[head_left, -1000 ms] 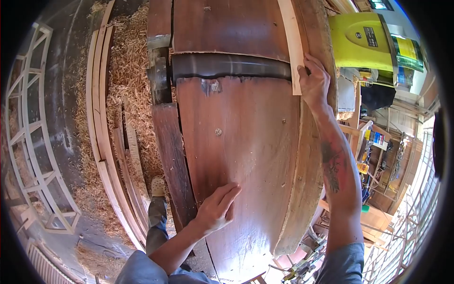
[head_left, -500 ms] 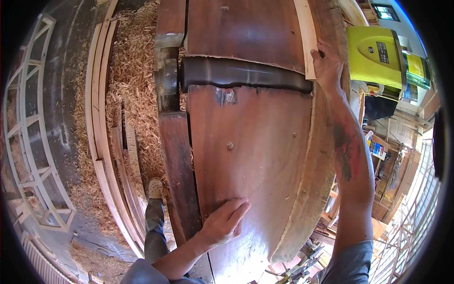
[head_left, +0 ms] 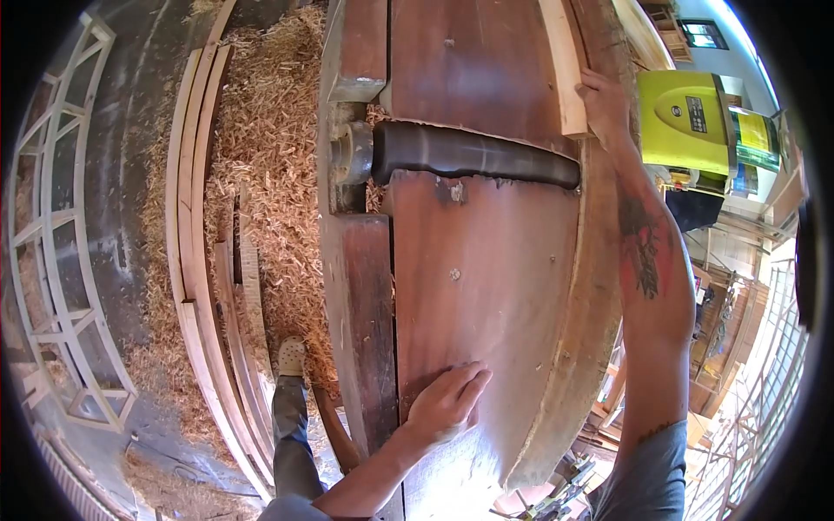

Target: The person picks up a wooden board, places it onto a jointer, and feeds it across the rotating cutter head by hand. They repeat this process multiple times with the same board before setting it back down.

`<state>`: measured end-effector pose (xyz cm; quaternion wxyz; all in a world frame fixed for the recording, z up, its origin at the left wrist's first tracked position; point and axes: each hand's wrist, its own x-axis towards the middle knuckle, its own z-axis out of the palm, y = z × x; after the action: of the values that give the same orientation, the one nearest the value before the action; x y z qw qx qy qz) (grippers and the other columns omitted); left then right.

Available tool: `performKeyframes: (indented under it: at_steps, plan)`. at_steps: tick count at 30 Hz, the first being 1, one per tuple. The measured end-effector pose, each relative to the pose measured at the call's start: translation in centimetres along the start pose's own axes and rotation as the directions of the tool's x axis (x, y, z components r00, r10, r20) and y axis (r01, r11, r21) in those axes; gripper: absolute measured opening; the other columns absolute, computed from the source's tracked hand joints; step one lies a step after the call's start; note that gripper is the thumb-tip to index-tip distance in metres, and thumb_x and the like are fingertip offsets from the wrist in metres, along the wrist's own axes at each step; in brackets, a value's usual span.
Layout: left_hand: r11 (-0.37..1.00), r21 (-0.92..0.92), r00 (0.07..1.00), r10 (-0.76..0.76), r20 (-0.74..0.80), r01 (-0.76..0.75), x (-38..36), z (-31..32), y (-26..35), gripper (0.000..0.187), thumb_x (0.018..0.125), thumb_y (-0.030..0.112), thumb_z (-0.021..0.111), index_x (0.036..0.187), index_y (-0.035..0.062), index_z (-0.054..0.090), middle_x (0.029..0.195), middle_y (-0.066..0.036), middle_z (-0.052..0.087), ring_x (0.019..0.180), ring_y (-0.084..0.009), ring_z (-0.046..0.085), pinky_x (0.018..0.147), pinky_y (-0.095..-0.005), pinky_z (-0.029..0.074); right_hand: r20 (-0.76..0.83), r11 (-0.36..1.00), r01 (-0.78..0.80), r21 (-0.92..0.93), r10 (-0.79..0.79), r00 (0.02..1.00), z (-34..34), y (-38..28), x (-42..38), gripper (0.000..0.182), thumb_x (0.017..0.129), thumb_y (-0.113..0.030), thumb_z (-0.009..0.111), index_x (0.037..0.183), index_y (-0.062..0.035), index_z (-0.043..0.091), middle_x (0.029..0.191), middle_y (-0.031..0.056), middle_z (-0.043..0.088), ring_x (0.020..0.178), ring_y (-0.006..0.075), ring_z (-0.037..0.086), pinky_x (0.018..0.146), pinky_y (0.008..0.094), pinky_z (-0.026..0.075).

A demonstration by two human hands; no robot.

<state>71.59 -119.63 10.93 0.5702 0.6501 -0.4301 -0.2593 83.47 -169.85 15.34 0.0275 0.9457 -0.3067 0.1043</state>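
A long pale wood strip (head_left: 565,74) lies along the right side of the reddish-brown planing table (head_left: 486,304). My right hand (head_left: 605,108) grips the strip's near end from its right side. Across the table runs a dark roller-like cylinder (head_left: 478,154) in a gap, just nearer than the strip's end. My left hand (head_left: 447,404) hovers over or rests on the lower part of the tabletop, fingers curled together; whether it holds anything is hidden.
Wood shavings (head_left: 278,174) cover the floor at left, beside long stacked boards (head_left: 187,217). Farther left lies a pale lattice frame (head_left: 52,226). A yellow-green machine (head_left: 686,122) stands at the upper right. My shoe (head_left: 291,356) is beside the table.
The view has shifted, so the table appears farther right. My right hand still holds the strip, whose near end sits slightly farther from the cylinder. My left hand stays over the lower tabletop.
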Motion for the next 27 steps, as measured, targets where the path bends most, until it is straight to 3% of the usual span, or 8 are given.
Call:
performKeyframes:
  at_steps: [6,12,17,18,19,23,25,27]
  plan:
    - [1.000,0.020,1.000,0.013,-0.019,-0.012,-0.1,0.4,-0.1,0.048,0.063,-0.005,0.063,0.111,-0.0011,0.062,0.113,-0.012,0.063,0.098,-0.0260,0.065,0.088,-0.0335,0.055,0.208,0.984,-0.176,-0.039,0.181,0.961,-2.3,-8.6,1.2,0.028,0.076,-0.029,0.072,0.096,-0.0094,0.074,0.104,0.0130,0.071,0.101,0.0326,0.066,0.089,0.0397,0.051]
    - [0.999,0.029,0.999,0.023,-0.046,-0.022,0.2,0.5,-0.1,0.043,0.067,-0.005,0.064,0.110,0.0015,0.062,0.111,-0.013,0.063,0.098,-0.0276,0.065,0.084,-0.0343,0.057,0.006,0.989,-0.115,0.089,0.115,0.993,1.0,-18.6,1.5,0.036,0.071,-0.032,0.073,0.094,-0.0040,0.073,0.096,0.0185,0.071,0.095,0.0302,0.068,0.084,0.0421,0.053]
    - [0.998,0.044,0.998,-0.045,0.054,0.043,-1.4,1.7,-1.2,0.039,0.073,-0.002,0.064,0.112,0.0019,0.062,0.111,-0.012,0.064,0.096,-0.0305,0.065,0.086,-0.0341,0.055,-0.063,0.948,-0.286,0.139,0.296,0.953,1.5,-31.1,-1.5,0.026,0.078,-0.022,0.065,0.097,-0.0065,0.071,0.102,0.0234,0.063,0.096,0.0401,0.062,0.084,0.0433,0.053]
    - [0.732,-0.599,0.934,-0.347,0.083,0.325,-2.5,3.4,-2.4,0.036,0.080,0.007,0.062,0.116,0.0033,0.061,0.117,-0.012,0.063,0.102,-0.0300,0.063,0.091,-0.0345,0.053,-0.090,0.910,-0.328,0.252,0.360,0.929,1.2,-33.2,-3.2,0.026,0.079,-0.020,0.066,0.100,-0.0054,0.070,0.104,0.0254,0.059,0.096,0.0414,0.060,0.084,0.0443,0.052]
    - [0.054,-0.918,0.794,-0.525,0.308,0.392,-3.2,3.9,-2.8,0.035,0.088,0.016,0.061,0.121,0.0048,0.059,0.123,-0.012,0.061,0.108,-0.0296,0.061,0.096,-0.0348,0.050,-0.134,0.891,-0.290,0.349,0.354,0.926,0.9,-34.7,-4.9,0.023,0.080,-0.017,0.066,0.099,-0.0044,0.069,0.105,0.0262,0.056,0.094,0.0420,0.060,0.082,0.0455,0.052]
    - [0.122,-0.919,0.889,-0.328,0.319,0.375,-2.4,-0.2,-0.5,0.046,0.096,0.037,0.052,0.131,0.0074,0.053,0.135,-0.009,0.054,0.124,-0.0266,0.051,0.109,-0.0360,0.038,-0.091,0.830,-0.318,0.458,0.399,0.912,-0.7,-38.9,-11.2,0.014,0.080,-0.010,0.067,0.092,-0.0038,0.064,0.101,0.0251,0.051,0.091,0.0421,0.058,0.075,0.0477,0.052]
    - [0.573,-0.719,0.909,-0.124,0.398,0.393,-3.8,1.0,-6.8,0.051,0.102,0.028,0.045,0.146,0.0040,0.034,0.144,-0.012,0.044,0.129,-0.0231,0.046,0.111,-0.0385,0.038,-0.104,0.803,-0.312,0.508,0.417,0.903,-1.2,-40.5,-14.8,0.013,0.080,-0.011,0.066,0.092,-0.0051,0.062,0.098,0.0232,0.049,0.090,0.0414,0.057,0.072,0.0485,0.052]
    - [0.736,-0.484,0.832,-0.192,0.521,0.473,-5.0,-6.3,-3.0,0.050,0.099,0.029,0.050,0.141,0.0024,0.040,0.138,-0.012,0.049,0.126,-0.0240,0.049,0.108,-0.0389,0.039,-0.096,0.777,-0.299,0.555,0.416,0.904,-2.3,-42.0,-19.1,0.014,0.081,-0.011,0.066,0.093,-0.0064,0.060,0.096,0.0220,0.048,0.088,0.0407,0.056,0.070,0.0493,0.051]
